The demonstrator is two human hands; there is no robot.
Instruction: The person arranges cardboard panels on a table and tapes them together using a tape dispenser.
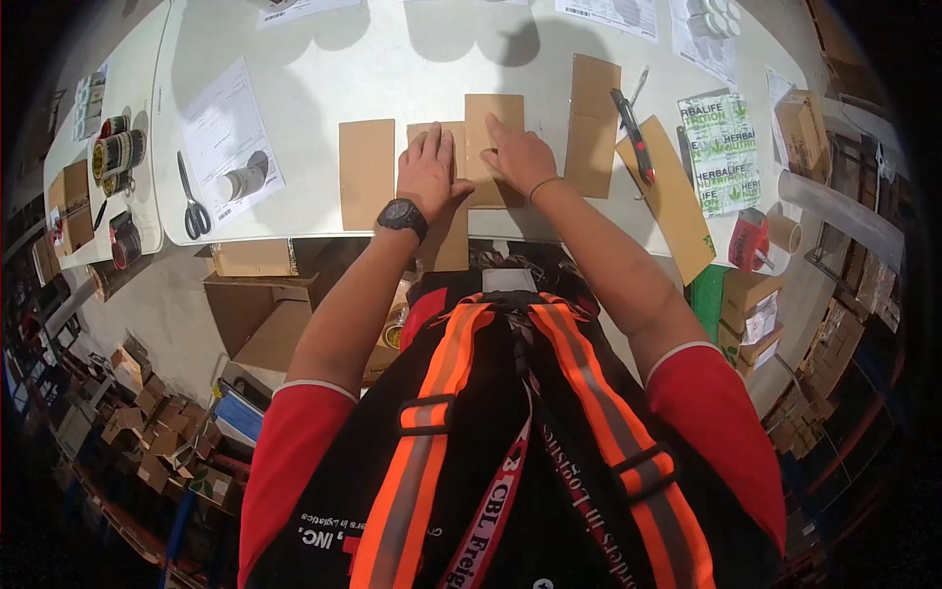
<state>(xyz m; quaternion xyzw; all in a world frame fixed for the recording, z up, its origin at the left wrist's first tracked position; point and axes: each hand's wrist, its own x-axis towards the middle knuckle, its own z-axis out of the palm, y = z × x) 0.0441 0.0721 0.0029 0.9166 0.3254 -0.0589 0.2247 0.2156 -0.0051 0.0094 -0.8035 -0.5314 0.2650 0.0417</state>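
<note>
My left hand [427, 169], with a dark watch on the wrist, lies flat with its fingers stretched over a brown cardboard piece [444, 240]. That piece sticks out past the table's front edge. Beside it, my right hand [520, 157] rests on a second cardboard piece [494, 108], index finger extended and the others partly bent. The two pieces lie side by side, and their meeting edges run between my hands. Another cardboard strip [366, 177] lies to the left, and a taller one [593, 126] to the right. Neither hand grips anything.
A utility knife [633, 137] lies near a slanted cardboard strip [675, 211] at right. Beyond are a printed green-and-white sheet [721, 157] and a red tape dispenser [750, 239]. Scissors [193, 201], a paper [228, 123], a white bottle [240, 184] and tape rolls [116, 155] are at left.
</note>
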